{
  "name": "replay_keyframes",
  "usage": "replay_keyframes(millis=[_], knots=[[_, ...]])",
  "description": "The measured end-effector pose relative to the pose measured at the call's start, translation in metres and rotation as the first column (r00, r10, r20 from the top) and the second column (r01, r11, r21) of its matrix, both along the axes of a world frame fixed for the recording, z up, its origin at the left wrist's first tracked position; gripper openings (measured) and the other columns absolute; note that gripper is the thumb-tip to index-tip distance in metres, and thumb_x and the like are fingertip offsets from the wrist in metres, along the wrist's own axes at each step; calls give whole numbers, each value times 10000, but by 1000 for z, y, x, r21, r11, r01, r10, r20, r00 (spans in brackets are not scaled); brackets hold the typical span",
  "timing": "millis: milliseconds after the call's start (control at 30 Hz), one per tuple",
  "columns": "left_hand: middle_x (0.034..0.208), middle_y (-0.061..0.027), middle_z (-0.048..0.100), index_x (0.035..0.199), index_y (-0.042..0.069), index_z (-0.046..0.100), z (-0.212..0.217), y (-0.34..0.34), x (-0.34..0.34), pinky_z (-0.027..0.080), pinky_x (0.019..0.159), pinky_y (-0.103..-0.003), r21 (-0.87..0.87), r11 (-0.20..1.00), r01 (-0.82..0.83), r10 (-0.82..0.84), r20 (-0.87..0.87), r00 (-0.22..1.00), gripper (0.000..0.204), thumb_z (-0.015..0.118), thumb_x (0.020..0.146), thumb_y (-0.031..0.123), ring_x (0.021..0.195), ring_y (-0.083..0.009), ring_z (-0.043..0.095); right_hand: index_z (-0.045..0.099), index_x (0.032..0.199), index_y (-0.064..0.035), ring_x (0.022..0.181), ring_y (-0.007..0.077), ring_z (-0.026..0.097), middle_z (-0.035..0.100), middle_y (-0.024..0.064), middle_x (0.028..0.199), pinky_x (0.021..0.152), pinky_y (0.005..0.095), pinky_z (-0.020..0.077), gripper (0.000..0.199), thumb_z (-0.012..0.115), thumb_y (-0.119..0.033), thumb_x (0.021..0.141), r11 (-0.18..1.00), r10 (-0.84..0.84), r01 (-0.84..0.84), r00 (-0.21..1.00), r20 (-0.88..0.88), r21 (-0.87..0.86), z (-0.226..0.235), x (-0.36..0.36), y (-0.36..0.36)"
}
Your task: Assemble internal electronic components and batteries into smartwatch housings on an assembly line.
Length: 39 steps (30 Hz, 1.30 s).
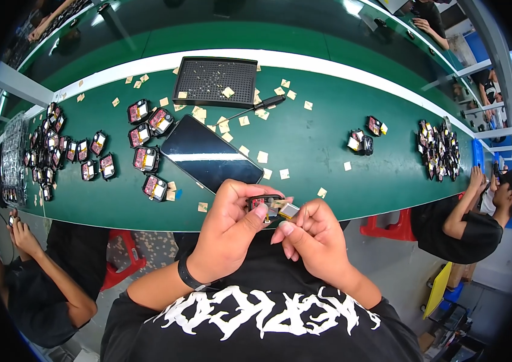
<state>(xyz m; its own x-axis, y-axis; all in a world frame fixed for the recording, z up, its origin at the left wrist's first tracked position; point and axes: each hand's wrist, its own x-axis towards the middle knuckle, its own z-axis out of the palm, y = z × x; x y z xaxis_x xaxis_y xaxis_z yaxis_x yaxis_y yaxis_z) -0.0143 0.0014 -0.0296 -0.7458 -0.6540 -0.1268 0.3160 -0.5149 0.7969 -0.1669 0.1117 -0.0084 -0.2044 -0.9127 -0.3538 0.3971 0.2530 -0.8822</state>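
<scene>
My left hand [226,220] is closed around a small black-cased electronic device [258,200] at the table's near edge, its red circuit board facing up. Thumb and fingers grip the case at its sides. From the opened case a silver battery [289,210] sticks out to the right, tilted, with yellow tape along it. My right hand [316,235] pinches this battery at its right end, fingers curled. How the battery is joined to the board is hidden by my fingers. A black glossy tablet-like slab [211,154] lies just beyond my left hand.
A black tray [217,78] and a screwdriver [256,110] lie farther back among scattered cream paper squares [262,157]. Similar opened devices [146,158] sit left, with piles at far left [48,145] and right [439,151]. People sit on both sides, near red stools [391,226].
</scene>
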Motion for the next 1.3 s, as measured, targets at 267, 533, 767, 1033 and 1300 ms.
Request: replay_keyframes(millis=[267,533,767,1033,1300], knots=[[1301,-201,642,1238,13,516,12,-4,2,502,1018,-313,-37,998,-45,48,83,995,246,554,1005,-54,1215,-202,616,482,1226,-34,674,64,545,646,59,867,579,206,426,315,657,0,966,972,-193,177,977,-93,-154,3,-8,-2],[1292,-199,648,1239,-33,570,4,-2,1,531,1005,-328,35,999,-32,30,56,998,273,589,972,-89,1170,-202,642,644,1117,21,626,3,508,647,4,794,541,178,394,231,752,-48,925,995,-100,95,897,-431,-34,3,-6,-8],[1212,-205,687,1110,-22,593,1,-4,1,549,970,-315,27,997,-78,76,65,995,201,601,939,-126,1109,-201,676,663,1049,42,674,13,577,686,5,819,578,180,438,141,713,-54,959,995,-68,82,967,-247,48,5,-5,-8],[1202,-201,689,1060,-19,613,-2,0,-2,555,937,-296,46,997,-63,59,84,995,188,587,928,-151,1098,-188,673,692,1019,31,675,32,608,724,42,846,551,200,465,127,742,-3,908,996,-84,90,856,-510,-14,7,-2,-1],[1283,-196,644,1148,-30,602,-6,5,-3,519,1026,-334,12,1000,-3,2,90,996,249,553,942,-162,1197,-208,631,733,997,15,657,135,661,727,113,860,559,243,501,179,787,31,828,966,-178,-48,586,-790,-253,2,-5,-9]])
